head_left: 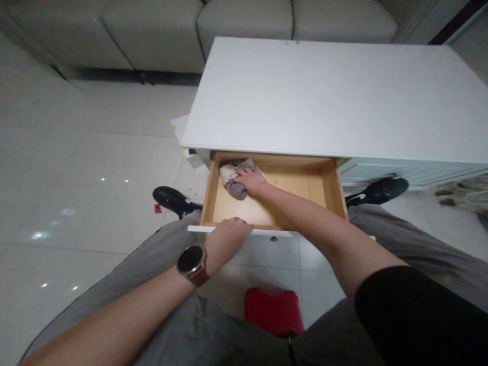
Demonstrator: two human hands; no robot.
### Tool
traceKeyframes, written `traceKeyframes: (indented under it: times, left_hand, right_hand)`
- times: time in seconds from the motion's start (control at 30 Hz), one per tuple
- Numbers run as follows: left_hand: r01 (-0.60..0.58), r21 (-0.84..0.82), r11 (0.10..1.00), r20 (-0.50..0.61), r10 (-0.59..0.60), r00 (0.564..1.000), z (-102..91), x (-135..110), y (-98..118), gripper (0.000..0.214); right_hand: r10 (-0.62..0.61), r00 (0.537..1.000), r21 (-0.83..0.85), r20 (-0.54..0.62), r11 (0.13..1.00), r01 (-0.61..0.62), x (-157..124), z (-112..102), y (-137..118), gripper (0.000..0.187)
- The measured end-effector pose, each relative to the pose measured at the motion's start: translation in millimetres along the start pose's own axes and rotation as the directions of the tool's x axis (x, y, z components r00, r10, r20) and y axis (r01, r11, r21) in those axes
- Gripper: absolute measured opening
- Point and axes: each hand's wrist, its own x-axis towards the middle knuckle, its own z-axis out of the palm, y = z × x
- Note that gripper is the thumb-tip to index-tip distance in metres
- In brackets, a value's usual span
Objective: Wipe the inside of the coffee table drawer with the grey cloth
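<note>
A wooden drawer (305,190) is pulled out from the white coffee table (328,96). Inside, at its back left, lies a crumpled cloth (237,188) in grey and pale tones. My right hand (252,181) reaches over the drawer front and presses on the cloth, its fingers closed over the right side; the fingertips are partly lost in the folds. With a watch (191,259) on the wrist, my left hand (231,236) is wrapped over the top edge of the white drawer front (282,233), left of the small knob (273,239).
A red plastic stool (272,311) stands on the tiled floor between my legs. My shoes flank the drawer. A white box (194,158) sits by the table's left side, a red scrap (157,208) near my left shoe. Behind the table is a grey sofa (244,23).
</note>
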Motion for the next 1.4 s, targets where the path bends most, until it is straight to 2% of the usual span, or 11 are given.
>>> traceKeyframes:
  times: [0.2, 0.33, 0.43, 0.5, 0.6, 0.67, 0.77, 0.83, 1.07, 1.3, 1.4]
  left_hand:
    - [-0.007, -0.056, 0.998, -0.007, 0.006, 1.000, 3.6, 1, 0, 0.032]
    - [-0.008, -0.044, 0.999, -0.011, 0.008, 1.000, 3.7, 1, 0, 0.033]
    - [-0.002, -0.040, 0.999, -0.010, 0.002, 1.000, 2.7, 1, 0, 0.032]
    - [0.001, -0.036, 0.999, -0.005, -0.001, 1.000, 1.9, 1, 0, 0.032]
    - [0.009, -0.031, 0.999, 0.005, -0.009, 1.000, 0.6, 1, 0, 0.032]
    - [0.018, -0.035, 0.999, 0.004, -0.018, 1.000, -0.5, 2, 0, 0.031]
    - [0.026, -0.040, 0.999, 0.000, -0.026, 1.000, -2.3, 3, 0, 0.031]
    - [0.030, -0.044, 0.999, 0.003, -0.030, 1.000, -3.5, 4, -1, 0.032]
    - [0.002, -0.014, 1.000, 0.010, -0.002, 1.000, -7.9, 8, -2, 0.022]
    - [-0.011, -0.015, 1.000, -0.012, 0.011, 1.000, -6.2, 9, -3, 0.020]
    - [-0.016, -0.027, 1.000, -0.036, 0.015, 0.999, -4.3, 9, -4, 0.019]
  right_hand:
    - [0.109, 0.994, -0.066, 0.005, 0.992, -0.108, -73, 8, 64, 0.053]
    - [0.296, 0.954, -0.056, 0.040, 0.954, -0.294, -135, 17, 99, 0.055]
    - [0.401, 0.913, 0.036, 0.074, 0.914, -0.404, -171, 22, 120, 0.060]
    - [0.457, 0.880, 0.228, 0.130, 0.850, -0.475, -188, 22, 130, 0.057]
    - [0.519, 0.819, 0.528, 0.246, 0.637, -0.562, -207, 20, 136, 0.046]
    - [0.572, 0.761, 0.720, 0.305, 0.385, -0.578, -217, 18, 132, 0.044]
    - [0.614, 0.697, 0.891, 0.369, -0.020, -0.454, -230, 9, 119, 0.045]
    - [0.612, 0.699, 0.917, 0.371, -0.123, -0.379, -236, -1, 109, 0.043]
    - [0.618, 0.756, 0.971, 0.216, -0.217, -0.100, -253, -64, 92, 0.037]
    - [0.783, 0.618, 0.979, -0.068, -0.066, 0.191, -272, -161, 95, 0.040]
    - [0.780, 0.608, 0.969, -0.149, -0.007, 0.247, -273, -181, 96, 0.035]
